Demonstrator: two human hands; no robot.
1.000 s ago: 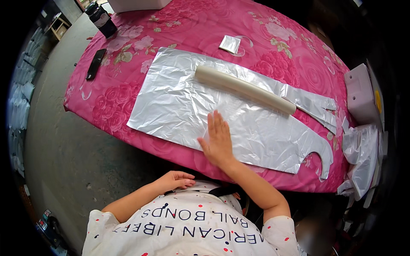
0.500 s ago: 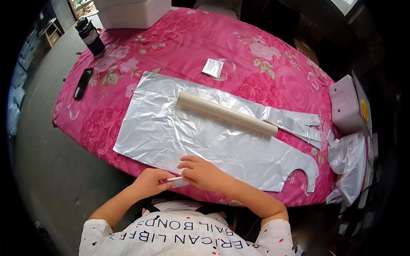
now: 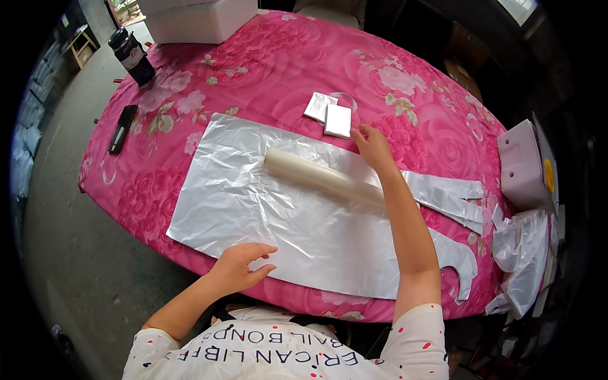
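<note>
My left hand (image 3: 242, 266) hovers over the near edge of a silvery-white plastic sheet (image 3: 221, 183), holding nothing, thumb and fingers apart. On the far side, my right hand (image 3: 373, 145) is stretched across the sheet, beside the corner of a small folded white plastic packet (image 3: 338, 121); its fingers are slightly apart with nothing between them. That packet partly overlaps a second folded packet (image 3: 319, 106), which has a white strip looped behind it. A cream-coloured roll (image 3: 316, 175) lies on the sheet, its right end hidden by my right forearm. The sheet has a curved cutout at right.
A pink floral cloth (image 3: 266, 69) covers the table. A dark bottle (image 3: 132, 57) and a black object (image 3: 123, 129) are at left, with a white foam box (image 3: 196, 22) behind. A pale box (image 3: 523, 164) and crumpled plastic (image 3: 522, 244) stand at the right edge.
My right hand has moved from the near edge to the far side, and a small white packet now lies against the other one. My left hand has let go and opened.
</note>
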